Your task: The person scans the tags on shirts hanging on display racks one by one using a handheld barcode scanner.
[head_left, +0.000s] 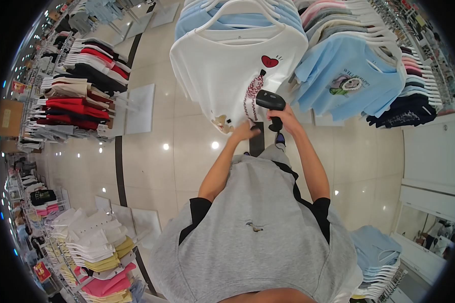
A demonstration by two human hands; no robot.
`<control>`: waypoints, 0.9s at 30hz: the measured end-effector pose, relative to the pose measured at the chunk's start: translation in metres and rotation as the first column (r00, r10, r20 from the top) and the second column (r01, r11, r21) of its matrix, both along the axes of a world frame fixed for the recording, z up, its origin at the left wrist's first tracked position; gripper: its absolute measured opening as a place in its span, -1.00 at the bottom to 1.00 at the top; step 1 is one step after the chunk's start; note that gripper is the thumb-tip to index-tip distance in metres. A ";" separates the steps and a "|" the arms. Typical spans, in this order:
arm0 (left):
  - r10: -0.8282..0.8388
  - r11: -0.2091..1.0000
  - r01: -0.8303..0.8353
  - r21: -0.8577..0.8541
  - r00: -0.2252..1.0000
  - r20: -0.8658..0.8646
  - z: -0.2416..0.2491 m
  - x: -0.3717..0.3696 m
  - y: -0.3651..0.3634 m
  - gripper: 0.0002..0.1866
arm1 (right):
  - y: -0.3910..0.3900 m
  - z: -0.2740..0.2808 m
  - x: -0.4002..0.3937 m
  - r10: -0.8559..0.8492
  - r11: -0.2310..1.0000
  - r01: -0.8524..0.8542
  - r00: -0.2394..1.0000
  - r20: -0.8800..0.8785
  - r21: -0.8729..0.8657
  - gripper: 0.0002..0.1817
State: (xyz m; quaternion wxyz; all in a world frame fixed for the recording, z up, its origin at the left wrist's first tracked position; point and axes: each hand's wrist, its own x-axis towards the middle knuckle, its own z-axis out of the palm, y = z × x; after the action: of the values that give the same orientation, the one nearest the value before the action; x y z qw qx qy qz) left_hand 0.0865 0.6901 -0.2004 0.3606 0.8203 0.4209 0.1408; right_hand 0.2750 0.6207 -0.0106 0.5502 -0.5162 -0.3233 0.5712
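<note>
A white T-shirt (222,76) with a red heart and a patterned print hangs on a white hanger (237,6) at the front of a rack. My left hand (245,131) is at its lower hem, fingers closed on the fabric; the fingertips are partly hidden. In my right hand (286,117) is a black barcode scanner (271,100), gripped by its handle. The scanner's head points left, close to the printed front of the shirt.
Light blue T-shirts (349,76) hang to the right of the white one. Racks of red and dark clothes (83,108) stand at left, with yellow and pink garments (103,257) lower left. More blue shirts (376,250) hang lower right. The floor (192,166) is glossy tile.
</note>
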 end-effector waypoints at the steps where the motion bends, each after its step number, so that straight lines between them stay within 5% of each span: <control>1: -0.039 0.986 0.022 0.167 0.994 0.099 -0.050 0.007 -0.016 -0.40 | -0.003 0.019 -0.006 -0.002 1.000 0.002 1.000 -0.001 -0.007 -0.78; 5: -0.202 0.979 0.200 0.028 0.976 0.080 -0.007 0.028 -0.037 -0.26 | -0.021 0.079 -0.027 0.133 0.990 -0.122 0.975 -0.180 0.071 -0.74; 7: -0.155 0.922 0.259 -0.289 0.928 0.338 -0.024 0.039 -0.024 -0.31 | -0.029 0.101 -0.034 0.217 0.969 -0.180 0.948 -0.233 0.168 -0.74; 8: -0.266 0.951 0.282 -0.129 0.955 0.134 -0.028 0.053 -0.017 -0.46 | -0.033 0.102 -0.034 0.207 0.969 -0.163 0.945 -0.252 0.186 -0.71; 9: -0.269 0.948 0.287 -0.136 0.954 0.134 -0.027 0.055 -0.014 -0.46 | -0.036 0.100 -0.031 0.201 0.971 -0.157 0.946 -0.256 0.179 -0.71; 11: 0.043 0.980 0.022 -0.198 0.949 0.313 -0.024 0.055 -0.011 -0.56 | -0.039 0.095 -0.022 0.223 0.959 -0.183 0.959 -0.177 0.214 -0.66; 12: 0.265 0.855 -0.075 -0.512 0.914 0.308 0.008 0.055 -0.012 -0.60 | -0.041 0.092 -0.020 0.080 0.979 -0.069 0.996 -0.049 0.193 -0.64; 13: 0.528 0.605 -0.245 -0.757 0.835 0.152 0.093 0.056 -0.026 -0.65 | -0.042 0.089 -0.018 -0.063 0.981 0.046 0.995 0.084 0.187 -0.61; 15: 0.559 0.377 0.075 -0.923 0.776 0.291 0.070 0.055 -0.022 -0.73 | -0.046 0.066 -0.002 -0.059 0.992 0.038 0.983 0.176 0.118 -0.55; 18: 0.548 0.355 0.209 -0.911 0.744 0.384 0.079 0.056 -0.020 -0.76 | -0.069 0.026 0.007 -0.159 0.987 0.157 0.862 0.482 0.046 -0.52; 22: 0.681 0.277 0.188 -0.942 0.653 0.331 0.076 0.062 -0.021 -0.75 | -0.109 0.018 -0.018 -0.071 0.989 0.110 0.941 0.331 -0.100 -0.51; 24: 0.777 0.079 0.540 -0.838 0.493 0.391 0.073 0.057 -0.013 -0.77 | -0.122 0.002 -0.025 0.069 0.972 -0.012 0.969 0.236 -0.235 -0.47; 25: 0.780 0.074 0.538 -0.839 0.493 0.385 0.085 0.058 -0.015 -0.77 | -0.126 0.004 -0.031 0.072 0.970 -0.013 0.969 0.234 -0.243 -0.47; 27: 0.711 0.281 0.150 -0.948 0.631 0.311 0.112 0.061 -0.017 -0.70 | -0.131 0.008 -0.043 0.109 0.967 0.008 0.891 0.442 -0.254 -0.45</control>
State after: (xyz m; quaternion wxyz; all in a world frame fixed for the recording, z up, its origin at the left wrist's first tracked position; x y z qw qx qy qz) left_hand 0.1475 0.6735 -0.0883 0.8500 0.2364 0.4019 0.2451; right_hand 0.2315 0.4901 -0.0028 0.3757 -0.6909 -0.3817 0.4856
